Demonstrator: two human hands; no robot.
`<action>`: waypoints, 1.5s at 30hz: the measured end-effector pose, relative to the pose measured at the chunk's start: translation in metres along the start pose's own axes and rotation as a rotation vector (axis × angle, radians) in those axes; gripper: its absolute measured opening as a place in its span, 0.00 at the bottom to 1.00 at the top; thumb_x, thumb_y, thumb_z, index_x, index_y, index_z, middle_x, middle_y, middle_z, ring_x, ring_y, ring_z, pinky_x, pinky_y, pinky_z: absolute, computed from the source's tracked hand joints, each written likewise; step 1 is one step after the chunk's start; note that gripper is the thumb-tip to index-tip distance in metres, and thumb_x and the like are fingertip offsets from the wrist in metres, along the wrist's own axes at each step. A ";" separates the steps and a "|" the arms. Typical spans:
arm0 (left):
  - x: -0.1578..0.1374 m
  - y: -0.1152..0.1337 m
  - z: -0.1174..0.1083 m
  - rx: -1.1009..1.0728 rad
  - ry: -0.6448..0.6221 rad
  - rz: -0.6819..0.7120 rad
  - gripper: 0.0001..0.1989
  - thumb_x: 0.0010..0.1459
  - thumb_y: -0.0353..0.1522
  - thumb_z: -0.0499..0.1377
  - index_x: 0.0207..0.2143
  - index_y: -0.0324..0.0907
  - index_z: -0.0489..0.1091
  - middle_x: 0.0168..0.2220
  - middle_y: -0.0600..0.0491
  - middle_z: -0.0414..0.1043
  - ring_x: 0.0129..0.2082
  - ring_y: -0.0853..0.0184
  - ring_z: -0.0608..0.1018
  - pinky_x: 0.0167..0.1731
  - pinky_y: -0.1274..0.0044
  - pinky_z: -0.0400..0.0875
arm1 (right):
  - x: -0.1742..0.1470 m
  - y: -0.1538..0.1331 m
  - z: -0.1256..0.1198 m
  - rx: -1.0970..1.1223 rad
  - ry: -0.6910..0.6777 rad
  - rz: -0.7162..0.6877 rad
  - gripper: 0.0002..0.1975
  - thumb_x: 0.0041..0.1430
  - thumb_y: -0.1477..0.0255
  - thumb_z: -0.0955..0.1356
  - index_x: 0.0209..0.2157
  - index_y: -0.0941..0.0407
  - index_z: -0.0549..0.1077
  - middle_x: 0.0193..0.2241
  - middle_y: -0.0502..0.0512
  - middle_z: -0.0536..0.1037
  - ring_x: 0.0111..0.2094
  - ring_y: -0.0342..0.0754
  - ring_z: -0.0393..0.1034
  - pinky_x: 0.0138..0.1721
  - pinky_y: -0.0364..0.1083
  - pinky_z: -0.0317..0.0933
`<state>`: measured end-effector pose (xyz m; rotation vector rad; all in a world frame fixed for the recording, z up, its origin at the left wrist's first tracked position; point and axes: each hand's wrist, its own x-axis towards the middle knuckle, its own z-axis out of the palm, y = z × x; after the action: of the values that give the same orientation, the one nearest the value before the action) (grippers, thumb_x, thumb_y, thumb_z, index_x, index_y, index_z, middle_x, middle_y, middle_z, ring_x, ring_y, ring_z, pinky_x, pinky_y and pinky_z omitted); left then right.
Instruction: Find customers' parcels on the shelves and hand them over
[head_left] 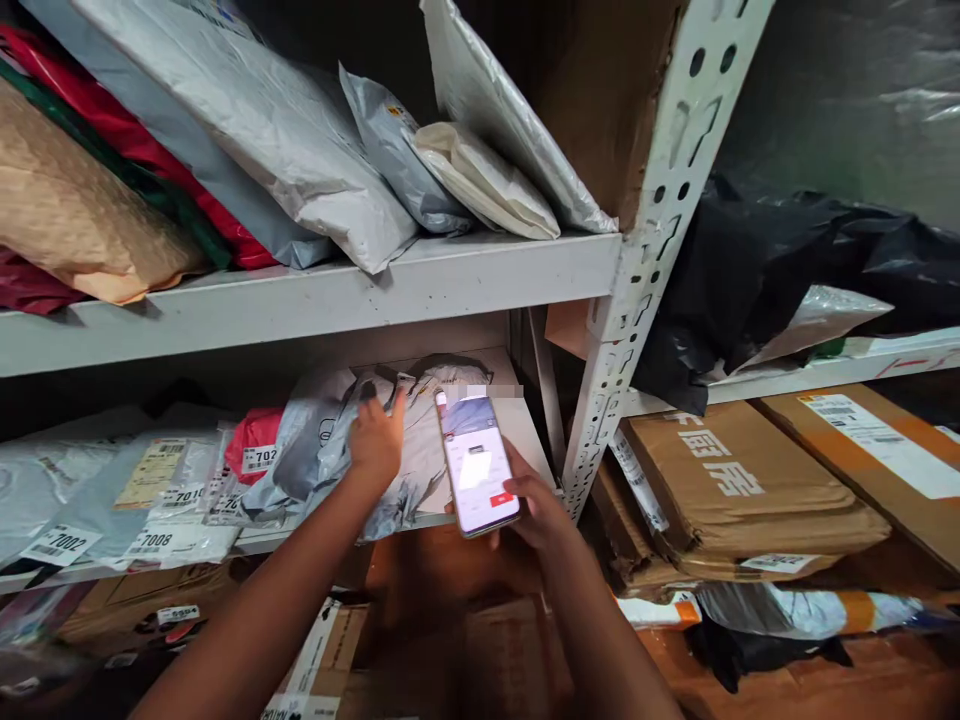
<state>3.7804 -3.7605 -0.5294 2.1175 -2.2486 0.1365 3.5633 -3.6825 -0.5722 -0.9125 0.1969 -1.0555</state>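
My right hand [531, 497] holds a smartphone [466, 475] upright with its lit screen facing me; the thumb lies by a red button on the screen. My left hand [377, 435] reaches over the lower shelf at a grey plastic mailer [307, 450], its thumb and forefinger apart. Whether the fingertips touch the mailer I cannot make out. Right of that hand lies a pale plastic parcel [424, 425], partly behind the phone. A pink parcel [255, 440] with a number label is to the left.
Labelled flat parcels [139, 490] line the lower shelf. Mailers [300, 150] lean along the upper shelf [360, 305]. A perforated metal post [637, 250] rises to my right. Beyond it are cardboard boxes [750, 490] and a black bag [787, 270]. More cartons [322, 660] stand below.
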 end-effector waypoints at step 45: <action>-0.016 -0.016 0.069 0.018 -0.241 0.320 0.44 0.40 0.46 0.63 0.62 0.67 0.52 0.70 0.51 0.26 0.64 0.30 0.31 0.51 0.36 0.31 | 0.025 0.012 -0.029 -0.190 0.089 0.185 0.26 0.59 0.62 0.58 0.60 0.47 0.56 0.44 0.57 0.77 0.27 0.54 0.78 0.08 0.42 0.63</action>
<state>3.7992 -3.7526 -0.5988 1.8521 -2.7214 -0.0927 3.5687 -3.7163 -0.5926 -0.9978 0.4542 -0.9164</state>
